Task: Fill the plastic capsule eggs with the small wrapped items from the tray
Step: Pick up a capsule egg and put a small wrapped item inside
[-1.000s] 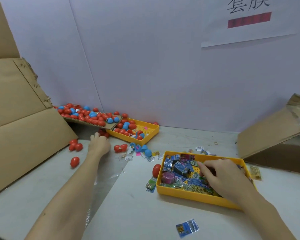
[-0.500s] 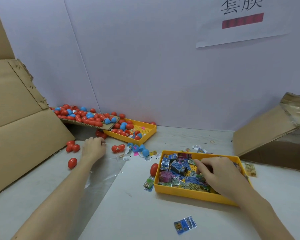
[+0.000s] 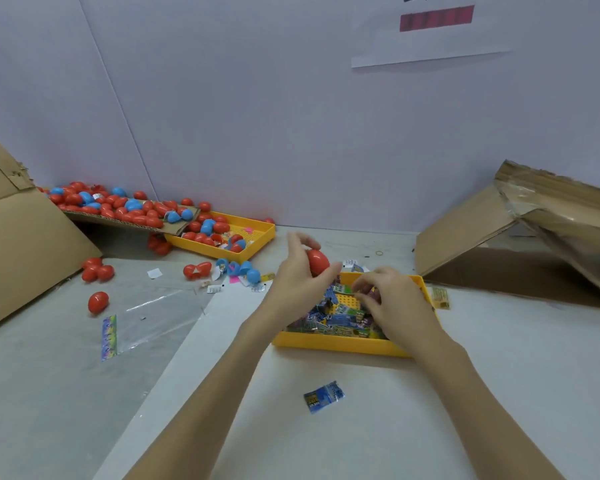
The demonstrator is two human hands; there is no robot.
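- Left hand grips a red egg in curled fingers, above the yellow tray's far left corner;
- right hand pinches among the wrapped items inside that tray

Wall sheet: top print cut off by frame edge, unreadable; red bar below it, blurred.
Loose wrapper, blue/yellow: print too small to read.
Tray wrappers: printed, illegible.
Yellow packet: illegible.
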